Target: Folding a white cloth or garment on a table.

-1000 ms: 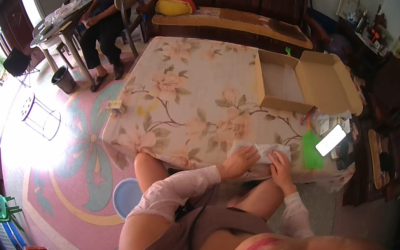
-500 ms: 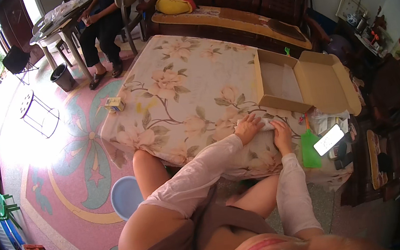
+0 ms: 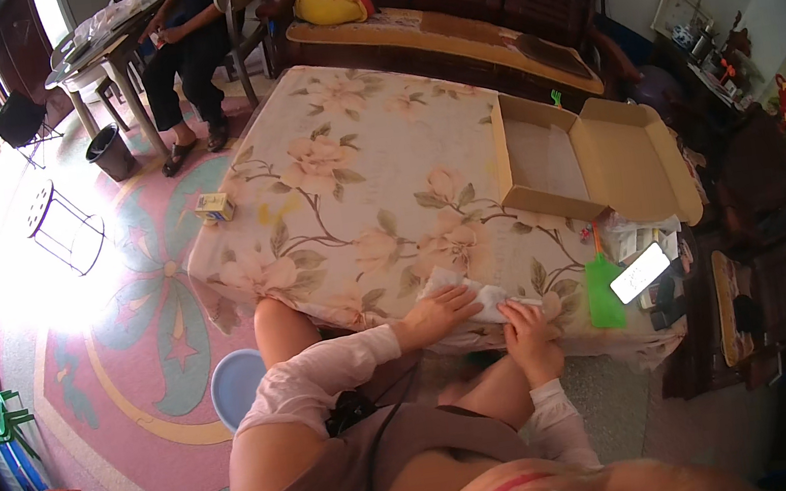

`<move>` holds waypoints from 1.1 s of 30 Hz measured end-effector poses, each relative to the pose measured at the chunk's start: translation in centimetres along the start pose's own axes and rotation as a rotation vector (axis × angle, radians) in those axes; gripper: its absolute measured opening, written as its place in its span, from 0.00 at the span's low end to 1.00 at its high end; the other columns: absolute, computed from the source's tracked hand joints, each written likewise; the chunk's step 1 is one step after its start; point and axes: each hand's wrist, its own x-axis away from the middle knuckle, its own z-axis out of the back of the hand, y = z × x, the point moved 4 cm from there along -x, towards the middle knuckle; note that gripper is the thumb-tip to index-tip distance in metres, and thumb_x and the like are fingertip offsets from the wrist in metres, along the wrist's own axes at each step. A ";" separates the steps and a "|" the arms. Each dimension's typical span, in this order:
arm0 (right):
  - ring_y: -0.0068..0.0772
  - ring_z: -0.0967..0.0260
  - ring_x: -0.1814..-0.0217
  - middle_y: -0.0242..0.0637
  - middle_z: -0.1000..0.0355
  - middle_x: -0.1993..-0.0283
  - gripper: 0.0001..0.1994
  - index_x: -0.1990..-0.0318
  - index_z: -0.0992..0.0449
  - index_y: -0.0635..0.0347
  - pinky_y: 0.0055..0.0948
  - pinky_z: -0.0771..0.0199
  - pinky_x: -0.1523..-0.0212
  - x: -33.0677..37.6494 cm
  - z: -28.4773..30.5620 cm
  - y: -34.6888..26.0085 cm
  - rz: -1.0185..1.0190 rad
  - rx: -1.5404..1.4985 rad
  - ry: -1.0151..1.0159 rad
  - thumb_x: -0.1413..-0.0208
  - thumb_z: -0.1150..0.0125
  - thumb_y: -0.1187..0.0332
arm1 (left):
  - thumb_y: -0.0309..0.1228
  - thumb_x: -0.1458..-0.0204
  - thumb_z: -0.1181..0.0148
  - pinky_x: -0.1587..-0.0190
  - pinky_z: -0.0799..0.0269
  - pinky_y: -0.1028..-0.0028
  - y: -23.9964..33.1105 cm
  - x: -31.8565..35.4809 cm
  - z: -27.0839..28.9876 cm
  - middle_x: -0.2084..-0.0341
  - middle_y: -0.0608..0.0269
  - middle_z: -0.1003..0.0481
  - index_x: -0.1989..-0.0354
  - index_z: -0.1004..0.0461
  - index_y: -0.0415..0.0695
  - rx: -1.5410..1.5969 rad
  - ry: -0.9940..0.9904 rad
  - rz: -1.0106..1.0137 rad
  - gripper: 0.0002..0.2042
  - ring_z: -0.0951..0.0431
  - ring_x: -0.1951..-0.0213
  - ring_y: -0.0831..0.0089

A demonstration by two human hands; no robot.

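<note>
A crumpled white cloth (image 3: 491,298) is spread near the front edge of the table, on a flowered tablecloth (image 3: 350,221). My left hand (image 3: 440,315) presses on the cloth's left part, its fingers bent over the top. At the other end, my right hand (image 3: 532,334) grips the cloth between curled fingers and thumb. Both hands are close together, a small stretch of the cloth showing between them. The underside of the cloth and the fingertips beneath it are hidden.
An open cardboard box (image 3: 551,160) stands at the table's far right. Near it lie a green flat item (image 3: 605,292), a phone with a lit screen (image 3: 640,273) and plastic bags. A small yellow box (image 3: 214,207) sits at the left edge. A blue basin (image 3: 236,390) stands below. A person (image 3: 185,59) sits beyond.
Both hands have drawn back toward me, carrying the white cloth to the table's near edge. It shows more now between and above the hands. The seated person has hardly moved.
</note>
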 end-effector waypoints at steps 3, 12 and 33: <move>0.45 0.34 0.43 0.38 0.28 0.43 0.20 0.49 0.22 0.54 0.42 0.36 0.42 -0.2 -1.8 -0.5 0.168 0.002 0.051 0.51 0.43 0.76 | 0.30 0.49 0.47 0.35 0.39 0.60 -0.4 2.4 2.9 0.42 0.57 0.31 0.42 0.30 0.49 0.030 0.070 -0.027 0.22 0.34 0.37 0.58; 0.46 0.36 0.38 0.38 0.29 0.40 0.22 0.42 0.26 0.50 0.43 0.39 0.39 -11.3 -8.1 -4.1 0.284 0.023 0.006 0.48 0.43 0.75 | 0.31 0.49 0.47 0.38 0.35 0.62 -10.7 3.3 7.7 0.43 0.63 0.28 0.44 0.27 0.54 -0.148 0.166 0.167 0.21 0.31 0.39 0.62; 0.45 0.37 0.38 0.36 0.29 0.42 0.25 0.44 0.24 0.49 0.44 0.39 0.39 -7.3 -8.4 -9.3 0.398 -0.064 -0.086 0.52 0.45 0.76 | 0.29 0.54 0.41 0.36 0.41 0.57 -4.2 12.0 11.3 0.43 0.58 0.30 0.41 0.30 0.51 -0.051 0.162 0.297 0.26 0.34 0.38 0.55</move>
